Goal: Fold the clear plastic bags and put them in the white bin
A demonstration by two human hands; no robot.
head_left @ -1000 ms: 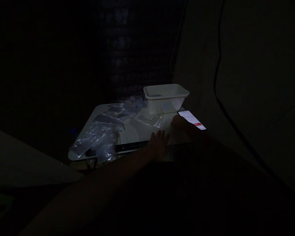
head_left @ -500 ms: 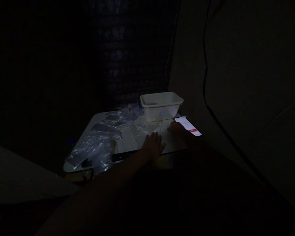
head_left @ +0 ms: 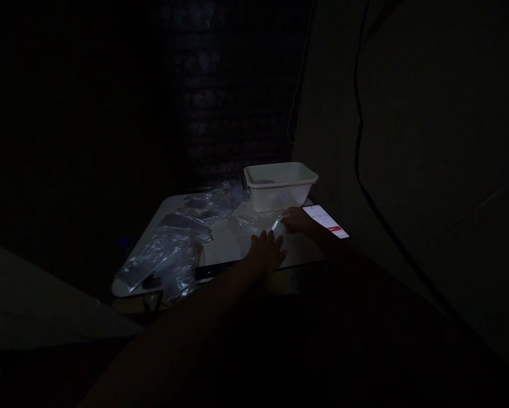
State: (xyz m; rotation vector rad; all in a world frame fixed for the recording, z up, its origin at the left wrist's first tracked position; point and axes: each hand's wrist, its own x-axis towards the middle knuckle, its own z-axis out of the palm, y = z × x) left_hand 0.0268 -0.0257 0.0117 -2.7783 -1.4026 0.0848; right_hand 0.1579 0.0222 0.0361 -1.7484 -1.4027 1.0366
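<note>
Left grip (head_left: 266, 250) released, fingers spread at the near edge; right grip (head_left: 294, 220) curled at the clear plastic sheet (head_left: 262, 222), can't tell if pinching. Whitish bench (head_left: 220, 243) below. Crumpled plastic heap (head_left: 173, 249) on its left. White tub (head_left: 279, 195) at back. Sheet: thin, wrinkled, glossy streaks, just in front of tub. Lit phone (head_left: 325, 221) beside right grip.

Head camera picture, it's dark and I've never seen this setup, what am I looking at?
No machine here: a camera worn on a person's head looks forward and down at their bare left hand and right hand. The pale table bears crumpled plastic at left, a white tub at the back and a lit phone at right. The left hand is by the near edge; the right hand is at a clear sheet before the tub. It's too dark to tell whether it grips that.
</note>
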